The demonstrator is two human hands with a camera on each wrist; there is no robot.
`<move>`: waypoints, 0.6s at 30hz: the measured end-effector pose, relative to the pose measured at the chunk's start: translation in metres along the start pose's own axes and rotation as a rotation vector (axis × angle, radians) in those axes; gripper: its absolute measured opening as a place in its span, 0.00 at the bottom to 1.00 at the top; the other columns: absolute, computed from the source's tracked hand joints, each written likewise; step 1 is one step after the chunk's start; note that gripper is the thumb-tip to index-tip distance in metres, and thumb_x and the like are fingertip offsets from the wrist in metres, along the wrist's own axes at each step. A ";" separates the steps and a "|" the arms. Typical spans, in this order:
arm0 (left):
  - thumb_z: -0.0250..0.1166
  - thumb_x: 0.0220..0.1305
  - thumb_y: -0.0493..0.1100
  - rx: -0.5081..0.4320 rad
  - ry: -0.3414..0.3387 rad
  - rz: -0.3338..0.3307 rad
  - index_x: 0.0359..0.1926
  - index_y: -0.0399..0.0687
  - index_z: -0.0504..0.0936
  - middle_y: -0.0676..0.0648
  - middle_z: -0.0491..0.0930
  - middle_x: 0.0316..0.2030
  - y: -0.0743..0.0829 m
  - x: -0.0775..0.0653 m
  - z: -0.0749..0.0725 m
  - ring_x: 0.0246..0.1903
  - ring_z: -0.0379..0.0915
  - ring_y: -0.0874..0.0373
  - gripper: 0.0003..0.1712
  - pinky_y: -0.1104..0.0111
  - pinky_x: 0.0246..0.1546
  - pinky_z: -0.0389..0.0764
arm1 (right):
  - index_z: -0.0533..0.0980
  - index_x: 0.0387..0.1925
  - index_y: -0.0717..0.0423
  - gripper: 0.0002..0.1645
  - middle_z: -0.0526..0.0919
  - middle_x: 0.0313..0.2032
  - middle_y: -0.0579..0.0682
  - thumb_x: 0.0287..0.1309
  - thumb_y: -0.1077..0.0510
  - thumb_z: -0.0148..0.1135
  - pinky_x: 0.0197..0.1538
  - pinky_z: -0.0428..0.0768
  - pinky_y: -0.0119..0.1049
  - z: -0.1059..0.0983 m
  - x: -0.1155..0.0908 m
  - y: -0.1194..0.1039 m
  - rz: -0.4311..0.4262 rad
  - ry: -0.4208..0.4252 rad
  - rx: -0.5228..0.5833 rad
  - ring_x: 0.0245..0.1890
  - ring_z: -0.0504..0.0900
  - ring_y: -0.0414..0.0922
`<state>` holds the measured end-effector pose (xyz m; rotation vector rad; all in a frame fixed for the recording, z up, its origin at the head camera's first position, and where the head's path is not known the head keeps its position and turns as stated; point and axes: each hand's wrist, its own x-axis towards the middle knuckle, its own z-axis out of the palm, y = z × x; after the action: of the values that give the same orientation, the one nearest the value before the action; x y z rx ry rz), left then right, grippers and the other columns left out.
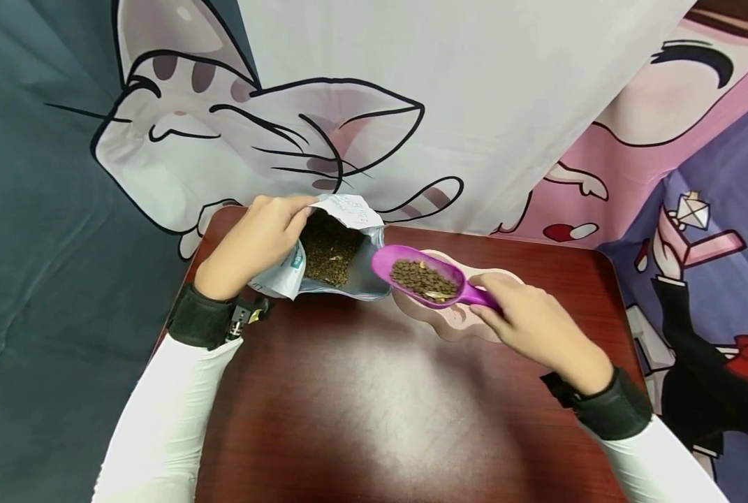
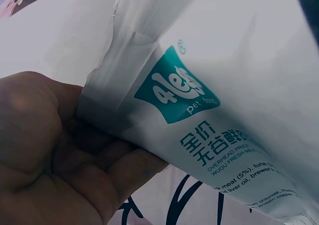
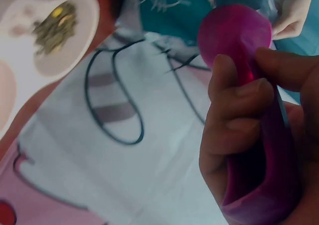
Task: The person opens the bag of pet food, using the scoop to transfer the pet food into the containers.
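My left hand (image 1: 267, 234) grips the rim of an open white pet food bag (image 1: 355, 209), holding its mouth apart. Brown kibble (image 1: 330, 251) shows inside. In the left wrist view, teal lettering marks the bag's side (image 2: 177, 88), with fingers curled under its edge. My right hand (image 1: 537, 321) holds a purple scoop (image 1: 383, 264) by its handle. Kibble with a few pale flakes (image 1: 420, 278) fills the scoop, which is over a pale pink pet bowl (image 1: 445, 328) beside the bag. The right wrist view shows greenish-brown bits with yellow pieces (image 3: 55, 28) in one of the bowl's hollows.
A reddish-brown table (image 1: 374, 419) carries the bag and bowl near its back edge. Behind it hangs a white cloth (image 1: 449, 98) with a cartoon cat; dark teal cloth (image 1: 40, 279) lies to the left and a purple printed cloth (image 1: 726, 209) to the right.
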<state>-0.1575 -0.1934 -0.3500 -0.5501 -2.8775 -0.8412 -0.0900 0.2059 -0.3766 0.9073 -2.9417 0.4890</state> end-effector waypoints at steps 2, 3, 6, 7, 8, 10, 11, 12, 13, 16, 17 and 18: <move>0.55 0.78 0.39 0.000 0.001 -0.003 0.62 0.40 0.83 0.38 0.85 0.56 0.000 0.000 0.001 0.57 0.82 0.43 0.19 0.47 0.60 0.79 | 0.76 0.58 0.48 0.22 0.86 0.45 0.49 0.65 0.51 0.69 0.33 0.81 0.48 -0.009 -0.007 0.008 0.023 -0.025 -0.016 0.33 0.81 0.46; 0.55 0.78 0.39 0.000 0.001 -0.006 0.62 0.40 0.83 0.38 0.85 0.56 0.001 0.000 0.001 0.57 0.81 0.43 0.19 0.47 0.60 0.78 | 0.76 0.59 0.48 0.22 0.86 0.43 0.48 0.65 0.51 0.70 0.31 0.79 0.47 -0.013 -0.010 0.012 0.028 -0.032 -0.025 0.30 0.80 0.45; 0.55 0.78 0.39 0.001 -0.002 -0.009 0.63 0.40 0.82 0.37 0.85 0.56 0.001 0.000 0.001 0.57 0.81 0.42 0.19 0.46 0.60 0.78 | 0.76 0.59 0.49 0.23 0.87 0.39 0.49 0.65 0.52 0.70 0.30 0.78 0.47 -0.021 -0.019 0.024 0.043 -0.048 -0.052 0.30 0.81 0.46; 0.55 0.78 0.39 0.001 -0.003 -0.010 0.63 0.40 0.82 0.37 0.85 0.56 0.001 -0.001 0.001 0.57 0.81 0.42 0.19 0.46 0.60 0.78 | 0.76 0.58 0.49 0.23 0.87 0.39 0.50 0.65 0.52 0.70 0.30 0.77 0.46 -0.024 -0.022 0.028 0.049 -0.052 -0.059 0.30 0.81 0.46; 0.55 0.78 0.39 -0.001 -0.005 -0.012 0.63 0.40 0.82 0.37 0.84 0.56 0.001 -0.001 0.001 0.57 0.81 0.42 0.19 0.46 0.60 0.78 | 0.76 0.57 0.50 0.22 0.87 0.38 0.50 0.64 0.52 0.71 0.30 0.77 0.46 -0.026 -0.025 0.032 0.056 -0.057 -0.065 0.30 0.81 0.46; 0.54 0.78 0.39 -0.004 -0.007 -0.014 0.63 0.41 0.82 0.37 0.84 0.56 0.001 -0.001 0.001 0.58 0.81 0.42 0.20 0.46 0.60 0.78 | 0.76 0.55 0.49 0.21 0.87 0.38 0.50 0.64 0.52 0.71 0.29 0.76 0.45 -0.029 -0.030 0.041 0.065 -0.064 -0.075 0.30 0.81 0.45; 0.54 0.78 0.39 -0.003 -0.007 -0.014 0.63 0.41 0.82 0.37 0.84 0.56 0.001 -0.001 0.001 0.58 0.81 0.42 0.20 0.46 0.60 0.78 | 0.76 0.54 0.49 0.20 0.87 0.37 0.50 0.63 0.52 0.72 0.29 0.76 0.45 -0.030 -0.033 0.046 0.071 -0.068 -0.079 0.30 0.80 0.45; 0.54 0.78 0.39 -0.002 -0.005 -0.013 0.63 0.41 0.82 0.37 0.85 0.56 0.001 -0.001 0.001 0.57 0.81 0.42 0.19 0.46 0.60 0.78 | 0.76 0.54 0.49 0.20 0.87 0.36 0.49 0.63 0.52 0.72 0.29 0.75 0.44 -0.031 -0.035 0.051 0.077 -0.074 -0.081 0.29 0.79 0.44; 0.54 0.78 0.39 0.000 -0.003 -0.012 0.63 0.41 0.82 0.38 0.85 0.56 0.001 -0.001 0.001 0.57 0.81 0.42 0.19 0.46 0.60 0.78 | 0.76 0.53 0.49 0.20 0.86 0.35 0.48 0.63 0.53 0.72 0.29 0.74 0.43 -0.031 -0.037 0.056 0.083 -0.082 -0.081 0.28 0.78 0.43; 0.53 0.78 0.39 0.005 0.005 -0.008 0.62 0.41 0.82 0.38 0.85 0.55 0.002 -0.001 0.000 0.57 0.81 0.41 0.19 0.46 0.60 0.78 | 0.76 0.54 0.50 0.21 0.84 0.33 0.46 0.62 0.54 0.73 0.29 0.72 0.41 -0.029 -0.041 0.070 0.106 -0.118 -0.076 0.28 0.76 0.42; 0.53 0.78 0.39 0.007 0.007 -0.007 0.62 0.41 0.82 0.38 0.85 0.55 0.003 -0.001 0.000 0.57 0.81 0.41 0.19 0.45 0.60 0.78 | 0.76 0.55 0.50 0.22 0.83 0.32 0.46 0.62 0.54 0.73 0.29 0.72 0.40 -0.029 -0.043 0.074 0.118 -0.133 -0.073 0.28 0.75 0.42; 0.53 0.78 0.39 0.006 0.009 -0.007 0.62 0.41 0.83 0.38 0.85 0.55 0.003 -0.002 0.000 0.57 0.82 0.41 0.19 0.45 0.59 0.78 | 0.76 0.55 0.51 0.22 0.82 0.31 0.45 0.62 0.54 0.73 0.29 0.71 0.40 -0.028 -0.045 0.077 0.130 -0.149 -0.071 0.28 0.74 0.42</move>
<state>-0.1549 -0.1917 -0.3485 -0.5344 -2.8750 -0.8342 -0.0977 0.2993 -0.3774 0.7818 -3.1449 0.3325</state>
